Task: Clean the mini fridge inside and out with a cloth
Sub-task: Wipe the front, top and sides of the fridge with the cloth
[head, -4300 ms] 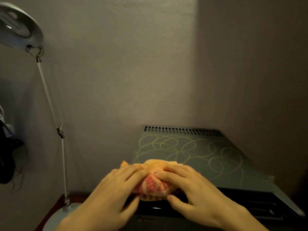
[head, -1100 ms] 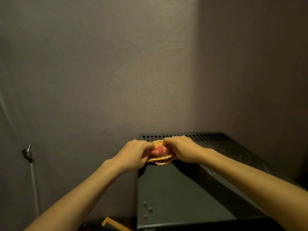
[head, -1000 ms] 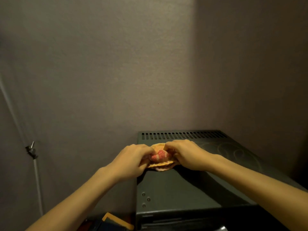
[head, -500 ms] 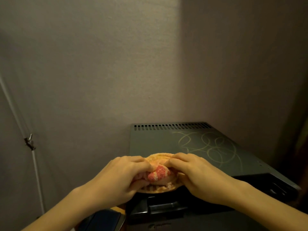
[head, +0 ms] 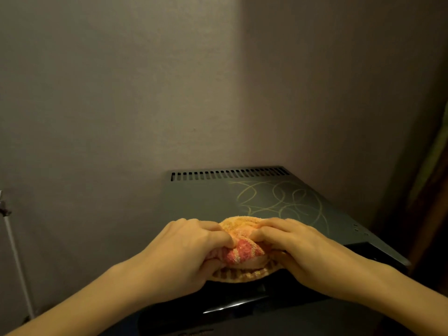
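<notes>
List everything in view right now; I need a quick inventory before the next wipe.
mini fridge: one, dark grey, in the wall corner, seen from above
vent slots: one row, black, along the back edge of the fridge top
scribble marks: one patch, pale yellow, right rear of the fridge top
cloth: one, orange with red stripes, bunched at the front edge of the fridge top
wall: two faces meeting in a corner, grey-beige, behind the fridge
thin pole: one, white, far left edge
strip: one, green and brown, far right edge, too blurred to identify
left hand: one, grips the cloth's left side
right hand: one, grips the cloth's right side
</notes>
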The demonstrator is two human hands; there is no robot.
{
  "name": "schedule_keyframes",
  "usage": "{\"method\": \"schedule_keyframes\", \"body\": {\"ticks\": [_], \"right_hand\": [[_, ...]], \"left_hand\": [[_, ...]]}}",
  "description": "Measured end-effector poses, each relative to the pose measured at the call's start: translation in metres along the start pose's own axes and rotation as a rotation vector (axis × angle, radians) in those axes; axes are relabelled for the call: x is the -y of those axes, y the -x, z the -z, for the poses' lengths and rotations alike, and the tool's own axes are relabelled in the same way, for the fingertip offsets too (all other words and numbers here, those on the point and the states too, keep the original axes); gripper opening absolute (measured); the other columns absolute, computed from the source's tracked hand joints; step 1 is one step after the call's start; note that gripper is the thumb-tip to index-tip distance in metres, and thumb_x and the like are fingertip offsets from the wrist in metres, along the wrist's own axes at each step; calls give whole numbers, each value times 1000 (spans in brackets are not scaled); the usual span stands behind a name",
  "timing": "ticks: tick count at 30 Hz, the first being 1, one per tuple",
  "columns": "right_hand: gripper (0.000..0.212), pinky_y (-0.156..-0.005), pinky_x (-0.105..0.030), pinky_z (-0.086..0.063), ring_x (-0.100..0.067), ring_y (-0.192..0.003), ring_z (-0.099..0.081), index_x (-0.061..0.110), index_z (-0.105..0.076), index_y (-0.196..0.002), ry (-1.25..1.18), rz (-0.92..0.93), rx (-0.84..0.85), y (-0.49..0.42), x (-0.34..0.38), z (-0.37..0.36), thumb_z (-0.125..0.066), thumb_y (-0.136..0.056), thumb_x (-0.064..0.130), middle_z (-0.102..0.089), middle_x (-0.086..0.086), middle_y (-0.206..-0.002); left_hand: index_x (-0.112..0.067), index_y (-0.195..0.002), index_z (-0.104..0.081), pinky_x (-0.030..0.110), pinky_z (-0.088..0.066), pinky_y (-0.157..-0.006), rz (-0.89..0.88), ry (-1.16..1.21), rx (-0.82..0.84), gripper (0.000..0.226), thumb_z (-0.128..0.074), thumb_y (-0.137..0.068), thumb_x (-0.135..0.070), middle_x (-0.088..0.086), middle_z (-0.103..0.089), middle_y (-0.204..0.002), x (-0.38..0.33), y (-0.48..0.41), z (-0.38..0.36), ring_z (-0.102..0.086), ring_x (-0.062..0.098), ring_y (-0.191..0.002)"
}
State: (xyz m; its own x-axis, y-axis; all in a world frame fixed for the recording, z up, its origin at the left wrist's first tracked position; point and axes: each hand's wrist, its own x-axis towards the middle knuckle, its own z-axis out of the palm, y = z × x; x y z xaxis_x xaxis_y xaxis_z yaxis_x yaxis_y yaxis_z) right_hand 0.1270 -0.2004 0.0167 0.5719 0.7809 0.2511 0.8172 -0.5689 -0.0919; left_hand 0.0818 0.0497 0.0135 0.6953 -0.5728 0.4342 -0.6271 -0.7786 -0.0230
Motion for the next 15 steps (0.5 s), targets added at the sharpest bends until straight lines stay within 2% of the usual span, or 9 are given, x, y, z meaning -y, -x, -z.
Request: {"method": "schedule_keyframes", "body": {"ticks": [5,10,15], "right_hand": [[42,-92,-29,-45,-7,-112,-46,44,-38,-127,0,31,-11,-2,-28,0,-54,-95,21,-40,22,-132],[33,-87,-33,-45,-15,-104,-49,40,-42,-121,7,63,-25,-20,-54,-1,-50,-95,21,-46,14,-122],[32,-85,-35,-46,-18,-102,-52,36,-47,-120,-10,71,-28,-52,-90,-4,-47,-95,16,-49,10,-120]], "left_hand": [[-39,-103,-55,30,-53,-57,-17,-17,3,25,-47,-80,-41,-17,-65,-98,0,-23,-10,-66,12,-76],[-38,-99,-60,24,-48,-51,8,-47,29,27,-43,-79,-42,-18,-65,-93,11,-47,-18,-65,9,-69],[-35,-98,-60,32,-52,-56,63,-71,82,33,-35,-79,-46,-14,-64,-91,38,-78,-30,-64,14,-72]]}}
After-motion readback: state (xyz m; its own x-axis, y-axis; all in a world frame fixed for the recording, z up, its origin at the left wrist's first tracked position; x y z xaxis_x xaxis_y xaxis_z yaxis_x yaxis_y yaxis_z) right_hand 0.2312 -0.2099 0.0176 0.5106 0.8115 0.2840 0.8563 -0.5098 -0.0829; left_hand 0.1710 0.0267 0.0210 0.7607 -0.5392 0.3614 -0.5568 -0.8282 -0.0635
